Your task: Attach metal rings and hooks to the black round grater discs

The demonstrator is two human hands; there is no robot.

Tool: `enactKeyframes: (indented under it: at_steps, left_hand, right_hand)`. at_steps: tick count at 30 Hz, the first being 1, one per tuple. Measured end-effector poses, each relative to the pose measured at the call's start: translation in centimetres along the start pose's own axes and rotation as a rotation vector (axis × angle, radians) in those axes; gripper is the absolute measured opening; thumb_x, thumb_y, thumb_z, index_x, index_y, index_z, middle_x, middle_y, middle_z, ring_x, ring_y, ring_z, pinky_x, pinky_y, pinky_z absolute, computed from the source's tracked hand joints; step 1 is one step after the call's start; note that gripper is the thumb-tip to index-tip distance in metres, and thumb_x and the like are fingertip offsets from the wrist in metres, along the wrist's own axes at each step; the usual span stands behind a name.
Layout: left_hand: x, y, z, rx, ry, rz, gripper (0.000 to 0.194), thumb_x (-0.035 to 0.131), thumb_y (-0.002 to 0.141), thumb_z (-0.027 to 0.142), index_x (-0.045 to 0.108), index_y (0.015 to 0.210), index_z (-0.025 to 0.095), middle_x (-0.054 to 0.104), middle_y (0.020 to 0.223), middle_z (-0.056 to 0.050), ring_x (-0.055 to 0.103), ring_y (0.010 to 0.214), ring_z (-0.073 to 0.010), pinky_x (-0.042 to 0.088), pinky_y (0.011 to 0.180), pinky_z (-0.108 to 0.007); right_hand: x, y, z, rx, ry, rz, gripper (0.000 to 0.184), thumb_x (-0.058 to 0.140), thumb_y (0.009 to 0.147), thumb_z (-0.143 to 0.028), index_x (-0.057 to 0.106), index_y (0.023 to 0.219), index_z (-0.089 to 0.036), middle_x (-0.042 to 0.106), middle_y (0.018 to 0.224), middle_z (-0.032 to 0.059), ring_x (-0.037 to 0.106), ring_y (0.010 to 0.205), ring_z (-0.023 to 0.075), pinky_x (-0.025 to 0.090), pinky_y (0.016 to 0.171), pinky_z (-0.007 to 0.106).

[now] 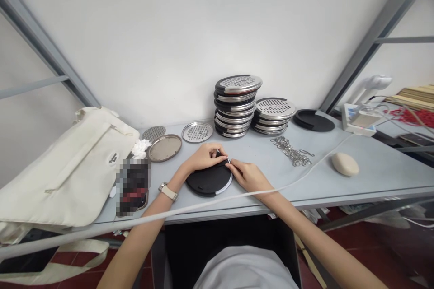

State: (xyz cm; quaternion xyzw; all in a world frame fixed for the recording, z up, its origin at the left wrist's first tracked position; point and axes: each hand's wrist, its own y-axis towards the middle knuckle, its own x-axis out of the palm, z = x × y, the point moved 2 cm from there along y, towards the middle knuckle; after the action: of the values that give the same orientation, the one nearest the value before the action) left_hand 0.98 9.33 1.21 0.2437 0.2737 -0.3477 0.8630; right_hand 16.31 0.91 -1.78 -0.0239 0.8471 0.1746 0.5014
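A round black disc (210, 180) with a silvery strip along its right edge lies in front of me on the table. My left hand (207, 156) is closed at the disc's far side, thumb and fingers pinching its edge. From the right, my right hand (249, 176) pinches the rim close to the left fingertips. A small shiny bit shows between the two hands, too small to make out. Behind them stand a tall stack of perforated metal discs with black rims (234, 108) and a lower stack (274, 115).
A perforated metal plate (197, 132) and a metal ring-edged lid (165, 148) lie at the left, near a cream bag (68, 167). To the right are metal hooks (293, 151), a black tray (315, 120), a beige rounded object (345, 164) and a power strip (359, 119). A white cable (190, 210) crosses in front.
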Motion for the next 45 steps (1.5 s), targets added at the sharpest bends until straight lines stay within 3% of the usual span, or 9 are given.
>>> enactKeyframes:
  at_steps: [4, 12, 18, 28, 38, 45]
  left_hand:
    - [0.12, -0.11, 0.11, 0.042, -0.016, -0.035, 0.013, 0.054, 0.078, 0.021, 0.062, 0.086, 0.013, 0.054, 0.067, 0.003, 0.039, 0.052, -0.0056, 0.031, 0.05, -0.017]
    - [-0.07, -0.19, 0.67, 0.02, -0.044, -0.072, 0.021, 0.059, 0.078, 0.033, 0.06, 0.085, 0.013, 0.058, 0.075, 0.0, 0.04, 0.053, -0.0053, 0.032, 0.05, -0.018]
    - [-0.04, -0.21, 0.58, 0.048, -0.04, -0.116, 0.026, 0.066, 0.071, 0.031, 0.057, 0.088, 0.014, 0.059, 0.081, 0.0, 0.044, 0.055, -0.0055, 0.036, 0.052, -0.018]
    - [0.1, 0.02, 0.09, 0.074, -0.031, -0.108, 0.018, 0.064, 0.072, 0.029, 0.063, 0.079, 0.012, 0.056, 0.074, 0.0, 0.042, 0.054, -0.005, 0.034, 0.052, -0.018]
    - [-0.07, -0.03, 0.29, 0.064, -0.025, -0.077, 0.035, 0.069, 0.069, 0.028, 0.06, 0.101, 0.017, 0.06, 0.103, -0.004, 0.045, 0.055, -0.0045, 0.038, 0.055, -0.019]
    - [-0.03, 0.03, 0.15, 0.062, -0.042, -0.109, 0.032, 0.067, 0.071, 0.028, 0.062, 0.099, 0.015, 0.063, 0.094, -0.003, 0.04, 0.051, -0.0034, 0.033, 0.05, -0.018]
  right_hand:
    - [0.01, 0.0, -0.01, -0.002, -0.005, 0.01, 0.031, 0.034, 0.095, -0.036, 0.058, 0.083, -0.019, 0.066, 0.067, 0.0041, 0.062, 0.058, 0.0158, 0.032, 0.053, 0.022]
    - [0.09, -0.04, 0.16, 0.008, -0.017, 0.026, 0.03, 0.034, 0.095, -0.035, 0.057, 0.085, -0.019, 0.068, 0.069, 0.0042, 0.063, 0.059, 0.0163, 0.03, 0.054, 0.023]
    - [-0.08, -0.03, 0.04, 0.031, -0.031, 0.043, 0.03, 0.034, 0.095, -0.034, 0.057, 0.08, -0.02, 0.067, 0.067, 0.0037, 0.062, 0.058, 0.0154, 0.029, 0.052, 0.023]
    - [-0.15, -0.05, 0.05, 0.033, -0.024, 0.046, 0.031, 0.033, 0.095, -0.034, 0.055, 0.079, -0.02, 0.066, 0.067, 0.003, 0.06, 0.057, 0.0147, 0.03, 0.053, 0.023]
    - [-0.32, 0.03, 0.2, 0.073, -0.025, 0.081, 0.029, 0.036, 0.094, -0.035, 0.053, 0.076, -0.021, 0.064, 0.065, 0.0026, 0.059, 0.056, 0.015, 0.029, 0.053, 0.023]
    - [0.01, 0.01, 0.23, 0.056, 0.031, 0.033, 0.025, 0.036, 0.093, -0.033, 0.05, 0.078, -0.02, 0.062, 0.065, 0.0027, 0.057, 0.057, 0.015, 0.032, 0.054, 0.022]
